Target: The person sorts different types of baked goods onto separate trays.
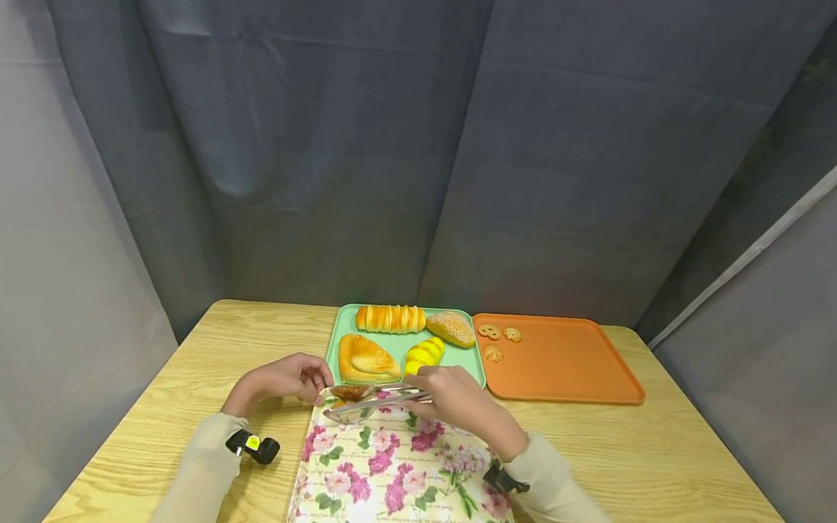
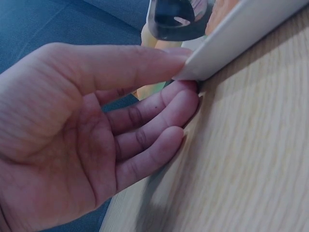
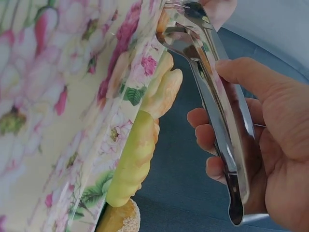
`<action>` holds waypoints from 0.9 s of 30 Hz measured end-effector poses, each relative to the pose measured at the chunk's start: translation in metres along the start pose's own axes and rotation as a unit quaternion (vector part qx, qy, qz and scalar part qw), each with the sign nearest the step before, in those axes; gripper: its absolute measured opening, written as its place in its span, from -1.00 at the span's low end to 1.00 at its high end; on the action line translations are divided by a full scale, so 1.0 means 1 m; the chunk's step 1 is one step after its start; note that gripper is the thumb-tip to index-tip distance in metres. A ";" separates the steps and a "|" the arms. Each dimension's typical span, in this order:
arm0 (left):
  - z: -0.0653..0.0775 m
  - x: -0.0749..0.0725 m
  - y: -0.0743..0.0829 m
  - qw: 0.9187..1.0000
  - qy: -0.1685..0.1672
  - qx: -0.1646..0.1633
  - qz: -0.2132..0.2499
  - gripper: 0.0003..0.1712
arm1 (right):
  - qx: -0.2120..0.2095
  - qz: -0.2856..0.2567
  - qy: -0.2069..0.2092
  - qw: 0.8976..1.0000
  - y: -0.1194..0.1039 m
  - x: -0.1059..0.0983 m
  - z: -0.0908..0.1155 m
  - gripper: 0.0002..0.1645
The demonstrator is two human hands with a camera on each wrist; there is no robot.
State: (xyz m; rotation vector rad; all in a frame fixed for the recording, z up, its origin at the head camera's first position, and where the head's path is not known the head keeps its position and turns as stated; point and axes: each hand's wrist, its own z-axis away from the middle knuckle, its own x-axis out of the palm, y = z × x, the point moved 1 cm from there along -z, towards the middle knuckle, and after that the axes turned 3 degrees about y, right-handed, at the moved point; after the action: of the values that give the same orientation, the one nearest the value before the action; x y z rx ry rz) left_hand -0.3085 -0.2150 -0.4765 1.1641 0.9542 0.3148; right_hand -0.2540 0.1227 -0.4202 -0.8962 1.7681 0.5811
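A floral tray (image 1: pixel 373 472) lies at the table's front. My left hand (image 1: pixel 294 378) pinches its far left corner; in the left wrist view, the thumb rests on the rim (image 2: pixel 236 46) with fingertips against its underside. My right hand (image 1: pixel 454 398) grips metal tongs (image 1: pixel 382 401) over the tray's far edge, their tips pointing left toward the left hand. A small orange-brown piece (image 3: pixel 163 21) shows by the tong tips; its kind is unclear, and I cannot tell whether the tongs hold it.
Behind stands a green tray (image 1: pixel 333 345) with a striped long bread (image 1: pixel 390 319), a seeded bun (image 1: pixel 451 328), a folded pastry (image 1: pixel 366 359) and a yellow croissant-like bread (image 1: pixel 423 354). An orange tray (image 1: pixel 562 359) at right bears small cookies (image 1: pixel 493 353). Grey curtains (image 1: pixel 327 145) surround the table.
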 end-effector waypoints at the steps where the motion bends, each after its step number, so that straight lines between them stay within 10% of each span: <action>1: 0.000 0.000 0.000 1.000 0.000 0.000 0.000 -0.67 | 0.001 0.001 0.000 1.000 0.000 0.000 0.000 -0.70; 27: 0.001 0.000 0.001 1.000 0.003 -0.001 -0.006 -0.68 | -0.025 0.050 0.055 0.997 0.009 -0.016 0.003 -0.79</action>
State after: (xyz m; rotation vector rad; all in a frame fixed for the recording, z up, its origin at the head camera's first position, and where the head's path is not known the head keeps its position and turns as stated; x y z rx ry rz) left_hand -0.3074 -0.2145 -0.4754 1.1553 0.9654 0.3106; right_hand -0.2561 0.1352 -0.4068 -0.8931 1.9140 0.6524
